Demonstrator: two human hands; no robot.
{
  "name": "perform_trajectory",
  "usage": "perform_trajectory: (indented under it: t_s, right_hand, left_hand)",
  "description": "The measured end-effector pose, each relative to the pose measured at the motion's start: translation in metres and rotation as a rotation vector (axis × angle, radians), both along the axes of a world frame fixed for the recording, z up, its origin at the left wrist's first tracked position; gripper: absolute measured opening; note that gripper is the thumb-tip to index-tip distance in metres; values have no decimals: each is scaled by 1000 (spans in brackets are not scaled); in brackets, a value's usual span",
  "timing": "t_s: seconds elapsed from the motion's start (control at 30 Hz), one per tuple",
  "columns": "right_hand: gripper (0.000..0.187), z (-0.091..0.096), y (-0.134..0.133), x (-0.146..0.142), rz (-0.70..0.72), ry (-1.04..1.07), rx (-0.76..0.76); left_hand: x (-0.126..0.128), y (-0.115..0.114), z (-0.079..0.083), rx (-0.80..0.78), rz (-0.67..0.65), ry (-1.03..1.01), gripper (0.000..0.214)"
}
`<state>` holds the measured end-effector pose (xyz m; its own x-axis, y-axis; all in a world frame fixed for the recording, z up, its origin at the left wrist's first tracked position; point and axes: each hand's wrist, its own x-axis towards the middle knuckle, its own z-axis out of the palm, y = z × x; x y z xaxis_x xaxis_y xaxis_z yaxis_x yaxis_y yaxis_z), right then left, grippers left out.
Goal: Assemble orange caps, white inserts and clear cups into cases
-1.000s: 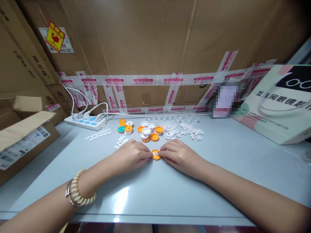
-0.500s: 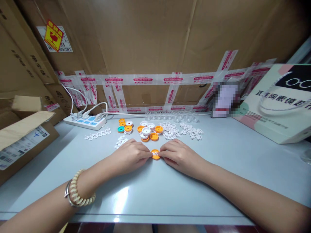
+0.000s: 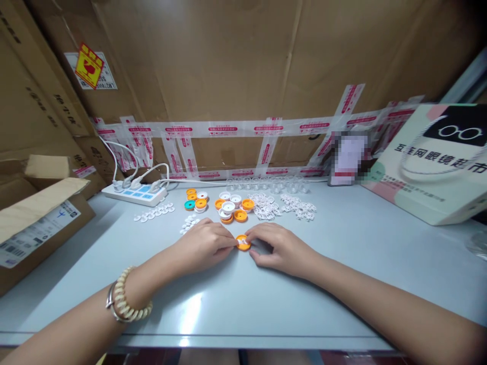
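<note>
A shallow orange round cap [image 3: 243, 246] lies on the table before me, with a small white piece [image 3: 242, 242] inside it. From the left, my left hand [image 3: 207, 242] pinches the cap's rim with closed fingers. My right hand [image 3: 283, 249] is at the other side, its index fingertip touching the cap's right part while the thumb stands apart below. Just beyond my hands sit several orange and white round caps [image 3: 240, 216]. Small white discs [image 3: 188, 223] lie near my left hand, and a heap of white cut-out pieces [image 3: 266, 207] lies behind my right.
Clear round parts [image 3: 266, 183] line the back. A white power strip [image 3: 135, 194] with plugged cables stands at back left, near an opened carton [image 3: 49, 223]. A phone [image 3: 347, 159] leans on the cardboard wall [image 3: 213, 61]. A printed bag [image 3: 429, 175] stands at right.
My right thumb has moved away from the cap and down, spreading from the index finger. My left hand stays at the cap's rim. The camera view has shifted slightly.
</note>
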<state>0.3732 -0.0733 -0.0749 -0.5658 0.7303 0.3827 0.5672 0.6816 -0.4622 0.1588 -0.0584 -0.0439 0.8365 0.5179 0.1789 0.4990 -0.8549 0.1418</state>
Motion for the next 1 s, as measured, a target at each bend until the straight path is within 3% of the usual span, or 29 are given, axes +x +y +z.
perform_trajectory:
  t_s: [0.23, 0.4, 0.5, 0.7, 1.0]
  right_hand:
    - [25, -3, 0, -2, -77, 143, -89]
    - [34, -9, 3, -3, -98, 107, -112]
    - [35, -9, 4, -4, -117, 105, -135]
    - [29, -5, 3, -5, -133, 96, -180]
    - [33, -6, 4, -4, -139, 77, -199]
  left_hand:
    - [-4, 7, 5, 47, 51, -164, 20]
    - [-8, 25, 9, 45, 243, -353, 19]
    - [-3, 39, 10, -14, 316, -318, 25]
    - [12, 55, 10, -28, 313, -124, 32]
    - [17, 63, 6, -75, 388, -187, 29]
